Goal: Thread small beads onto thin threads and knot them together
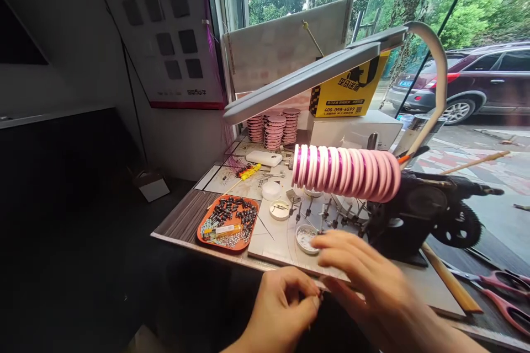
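Observation:
My left hand [285,303] is in a pinch in front of the table edge, thumb and forefinger pressed round something small and dark that I cannot make out. Just right of it, my right hand [368,270] has its fingers stretched and apart, slightly blurred, with nothing visible in it. Its fingertips are at the right rim of a small round white dish [305,238] holding tiny pale bits. Behind that dish, several small dark fittings on thin stems [308,209] stand in a row. Above them runs a pink ribbed roller of stacked discs wound with purple line [345,171].
An orange tray [202,237] of small black and metal parts lies left. A black geared machine [422,209] stands right, beside pink-handled scissors [505,298]. A grey lamp [306,80] arches overhead. Stacked pink discs [274,132] and a yellow box [348,88] are behind.

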Demonstrator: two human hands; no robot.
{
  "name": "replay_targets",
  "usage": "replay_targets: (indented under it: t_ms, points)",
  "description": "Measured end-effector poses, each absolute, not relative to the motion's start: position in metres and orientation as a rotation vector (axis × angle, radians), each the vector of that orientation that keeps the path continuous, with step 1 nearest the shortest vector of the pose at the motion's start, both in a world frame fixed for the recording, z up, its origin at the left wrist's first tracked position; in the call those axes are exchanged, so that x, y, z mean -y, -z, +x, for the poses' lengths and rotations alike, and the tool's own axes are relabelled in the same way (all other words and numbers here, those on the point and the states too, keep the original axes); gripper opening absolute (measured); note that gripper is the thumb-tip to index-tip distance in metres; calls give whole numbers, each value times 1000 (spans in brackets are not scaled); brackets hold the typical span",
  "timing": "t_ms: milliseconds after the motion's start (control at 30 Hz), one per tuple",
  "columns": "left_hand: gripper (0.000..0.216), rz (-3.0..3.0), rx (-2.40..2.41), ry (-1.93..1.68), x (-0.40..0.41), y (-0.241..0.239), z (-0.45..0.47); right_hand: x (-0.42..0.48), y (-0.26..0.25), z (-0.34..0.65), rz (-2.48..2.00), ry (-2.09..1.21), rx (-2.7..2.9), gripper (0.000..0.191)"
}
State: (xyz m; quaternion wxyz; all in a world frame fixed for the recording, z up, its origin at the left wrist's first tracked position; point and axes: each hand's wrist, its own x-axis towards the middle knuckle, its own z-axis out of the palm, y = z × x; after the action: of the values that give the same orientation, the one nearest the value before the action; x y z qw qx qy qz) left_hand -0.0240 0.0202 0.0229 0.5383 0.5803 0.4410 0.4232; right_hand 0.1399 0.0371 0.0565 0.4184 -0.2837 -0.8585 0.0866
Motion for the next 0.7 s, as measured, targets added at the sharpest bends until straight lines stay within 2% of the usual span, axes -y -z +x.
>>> replay_targets:
  t_ms: [67,133,167,267,433,533,700]
  points:
    - [11,836,-953,-929,-18,-18,-17,-26,-45,152,-628,16,2138,14]
    - [10,513,-869,-853,-16,-16,-12,-16,-29,159,-620,74,2166,14]
    - [10,416,-847,-828,-15,-17,-11,-12,-20,159,-605,106,2175,21]
    - [11,279,-808,-753,-13,-22,-12,-8,1,153,-524,329,2150,34]
    - [10,243,-798,-677,-13,-25,-14,-15,5,144,-447,464,2120,35]
    - [15,297,-767,-673,-14,-19,-12,-12,5,146,-493,241,2111,31]
    - [24,672,-753,-807,-12,-11,-11,1,18,150,-812,-880,1787,23]
